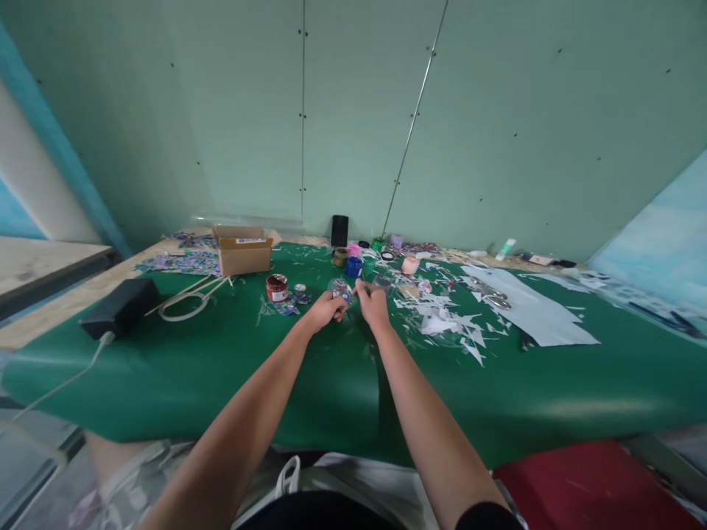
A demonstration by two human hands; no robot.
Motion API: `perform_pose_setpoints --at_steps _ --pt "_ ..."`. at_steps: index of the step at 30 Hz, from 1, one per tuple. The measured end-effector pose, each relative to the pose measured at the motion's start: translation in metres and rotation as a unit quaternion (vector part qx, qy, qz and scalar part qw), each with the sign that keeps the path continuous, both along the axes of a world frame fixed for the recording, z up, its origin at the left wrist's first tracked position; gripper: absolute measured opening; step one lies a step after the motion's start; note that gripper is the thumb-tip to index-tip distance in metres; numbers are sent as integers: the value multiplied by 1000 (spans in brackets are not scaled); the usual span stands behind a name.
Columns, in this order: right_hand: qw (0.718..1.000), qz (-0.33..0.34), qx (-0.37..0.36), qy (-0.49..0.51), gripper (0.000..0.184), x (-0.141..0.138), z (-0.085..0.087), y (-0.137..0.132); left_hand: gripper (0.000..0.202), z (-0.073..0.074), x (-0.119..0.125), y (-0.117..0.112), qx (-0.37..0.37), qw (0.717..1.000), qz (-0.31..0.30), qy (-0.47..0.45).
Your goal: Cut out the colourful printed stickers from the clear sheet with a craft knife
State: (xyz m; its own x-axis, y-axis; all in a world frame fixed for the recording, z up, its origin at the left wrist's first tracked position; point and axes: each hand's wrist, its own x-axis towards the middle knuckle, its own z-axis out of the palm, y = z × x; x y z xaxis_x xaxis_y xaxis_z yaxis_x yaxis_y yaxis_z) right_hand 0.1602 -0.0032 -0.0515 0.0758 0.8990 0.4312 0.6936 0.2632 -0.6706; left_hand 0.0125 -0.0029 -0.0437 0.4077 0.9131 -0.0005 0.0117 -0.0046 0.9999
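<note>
Both my arms reach out over a green table cover (232,375). My left hand (325,309) pinches a small round colourful piece (341,290) at its fingertips. My right hand (373,303) is closed just to the right of it, fingers meeting the same piece; a thin item may be in its grip, too small to tell. A red paint jar (277,287) and colourful scraps (292,303) lie just left of my hands. White paper cuttings (447,322) lie to the right.
A cardboard box (243,250) stands at the back left, a black box with a white cable (120,305) further left, and a white loop with sticks (188,302) between. Small paint pots (353,265), a black cylinder (339,230) and a large white sheet (530,313) lie behind and right.
</note>
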Motion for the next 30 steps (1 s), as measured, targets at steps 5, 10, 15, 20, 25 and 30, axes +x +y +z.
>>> perform_pose_setpoints --at_steps 5,10,15,20,25,30 --pt "999 -11 41 24 29 2 -4 3 34 -4 2 4 9 1000 15 4" --pt "997 -25 66 30 29 4 -6 6 33 -4 1 8 18 999 35 -9" --pt "998 -22 64 9 28 1 -5 1 33 -5 1 7 6 1000 24 7" --pt "998 -51 10 -41 29 -1 -1 -4 34 -4 2 8 -2 999 34 -2" --pt "990 -73 -72 -97 30 -6 7 -9 34 -2 1 9 -3 999 44 -23" --pt "982 -52 -116 -143 30 -12 14 -14 33 -2 0 10 -5 998 37 -41"
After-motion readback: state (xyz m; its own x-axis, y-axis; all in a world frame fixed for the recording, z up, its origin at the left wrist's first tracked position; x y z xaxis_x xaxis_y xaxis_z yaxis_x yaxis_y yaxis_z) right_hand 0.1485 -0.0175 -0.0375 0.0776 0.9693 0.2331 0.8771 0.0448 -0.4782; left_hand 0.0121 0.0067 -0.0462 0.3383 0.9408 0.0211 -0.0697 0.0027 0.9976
